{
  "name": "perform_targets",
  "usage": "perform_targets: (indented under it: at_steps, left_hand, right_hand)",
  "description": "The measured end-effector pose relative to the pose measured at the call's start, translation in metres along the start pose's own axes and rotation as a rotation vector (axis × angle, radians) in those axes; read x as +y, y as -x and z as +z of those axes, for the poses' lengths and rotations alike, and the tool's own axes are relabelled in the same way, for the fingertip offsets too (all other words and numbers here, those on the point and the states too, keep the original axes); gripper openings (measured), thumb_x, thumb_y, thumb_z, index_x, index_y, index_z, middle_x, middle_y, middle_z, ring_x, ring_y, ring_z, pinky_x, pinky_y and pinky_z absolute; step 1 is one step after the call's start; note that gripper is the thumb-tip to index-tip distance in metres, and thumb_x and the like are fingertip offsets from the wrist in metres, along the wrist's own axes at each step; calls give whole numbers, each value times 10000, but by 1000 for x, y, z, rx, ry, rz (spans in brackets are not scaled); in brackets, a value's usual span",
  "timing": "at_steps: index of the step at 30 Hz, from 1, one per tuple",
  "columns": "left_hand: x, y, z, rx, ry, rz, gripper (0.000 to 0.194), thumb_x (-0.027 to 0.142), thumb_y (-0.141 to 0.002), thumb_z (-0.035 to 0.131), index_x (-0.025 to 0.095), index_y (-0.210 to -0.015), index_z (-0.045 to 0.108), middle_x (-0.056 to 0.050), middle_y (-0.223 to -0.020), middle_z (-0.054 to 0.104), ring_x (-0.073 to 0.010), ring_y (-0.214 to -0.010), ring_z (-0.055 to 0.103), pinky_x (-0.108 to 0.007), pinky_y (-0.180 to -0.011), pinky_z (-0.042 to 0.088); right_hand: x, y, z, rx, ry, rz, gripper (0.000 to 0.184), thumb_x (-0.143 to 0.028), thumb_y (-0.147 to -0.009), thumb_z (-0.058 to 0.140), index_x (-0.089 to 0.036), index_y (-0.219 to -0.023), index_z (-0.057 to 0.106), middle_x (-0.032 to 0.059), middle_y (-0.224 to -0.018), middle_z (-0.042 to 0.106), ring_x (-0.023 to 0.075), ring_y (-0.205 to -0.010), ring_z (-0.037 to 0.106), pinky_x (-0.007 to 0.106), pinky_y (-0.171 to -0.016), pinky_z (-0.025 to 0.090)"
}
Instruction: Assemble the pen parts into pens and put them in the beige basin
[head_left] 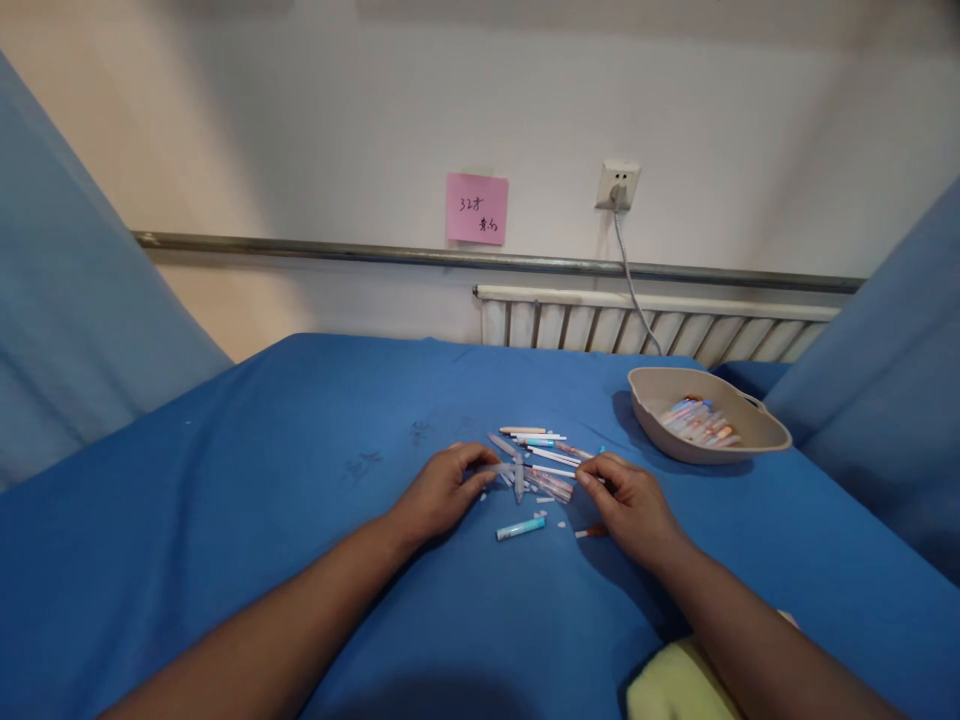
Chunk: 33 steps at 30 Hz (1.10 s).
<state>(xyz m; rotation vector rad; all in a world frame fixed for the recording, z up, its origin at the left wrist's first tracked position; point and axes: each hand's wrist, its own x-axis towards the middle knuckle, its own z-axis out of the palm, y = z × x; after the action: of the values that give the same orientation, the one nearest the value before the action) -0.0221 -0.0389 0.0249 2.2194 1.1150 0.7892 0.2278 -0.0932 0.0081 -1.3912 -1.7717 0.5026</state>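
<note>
Over the blue-covered surface, my left hand point(442, 490) pinches the end of a translucent pen barrel point(504, 468) between thumb and fingers. From the right, my right hand point(630, 505) grips a thin white pen refill point(553, 471) by one end, its dark tip towards the barrel. Around and below them lies a loose pile of pen parts: pinkish patterned barrels point(551, 486), more white refills point(553, 456) and a frosted barrel point(519, 482). A turquoise pen tube point(520, 529) rests nearer to me. Beneath the right hand, a brown-and-white piece point(590, 533) is partly covered.
A beige basket point(652, 425) at the right holds many pens point(697, 422). A yellow-green cloth point(679, 685) lies under my right forearm. Behind are a metal rail point(360, 251), a radiator point(551, 325) and a plugged-in cord point(628, 270). Blue curtains point(67, 300) hang at both sides.
</note>
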Motion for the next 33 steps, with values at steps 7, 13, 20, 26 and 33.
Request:
perform_targets:
  at_steps: [7, 13, 20, 26, 33]
  left_hand:
    - [-1, -1, -1, -28, -38, 19, 150, 282, -849, 526, 199, -918, 629, -15, -895, 665, -175, -844, 584, -286, -786, 426]
    - [7, 2, 0, -29, -88, 106, 127, 235, -843, 548, 203, -935, 630, -23, -926, 664, -181, -884, 569, -307, -825, 412]
    - [26, 11, 10, 3, 41, 92, 144, 265, -829, 582, 190, -940, 635, -20, -917, 660, -164, -872, 582, -272, -809, 422]
    - [38, 17, 18, -39, 98, 46, 152, 230, -828, 580, 191, -957, 651, -10, -904, 673, -139, -800, 590, -232, -748, 430]
    - [47, 17, 13, -197, 58, 145, 228, 269, -898, 481, 214, -1056, 637, -32, -969, 667, -158, -885, 590, -242, -802, 422]
  right_hand:
    - [-1, 1, -2, -15, 13, -40, 207, -287, -881, 448, -207, -794, 618, 24, -771, 589, 169, -721, 555, 255, -620, 439]
    - [-1, 1, -1, -30, 24, -91, 186, -256, -873, 465, -210, -775, 617, 20, -747, 596, 168, -718, 563, 250, -619, 431]
    - [-6, 5, 2, -166, -67, -92, 223, -312, -914, 416, -209, -828, 593, -18, -635, 549, 129, -577, 527, 225, -546, 401]
    - [-18, 13, 7, -210, -151, -88, 195, -301, -938, 366, -208, -1024, 514, -28, -638, 545, 124, -555, 524, 229, -537, 390]
    - [-22, 16, 11, -248, -193, -71, 189, -315, -944, 349, -216, -1030, 485, -43, -610, 512, 116, -517, 486, 223, -504, 364]
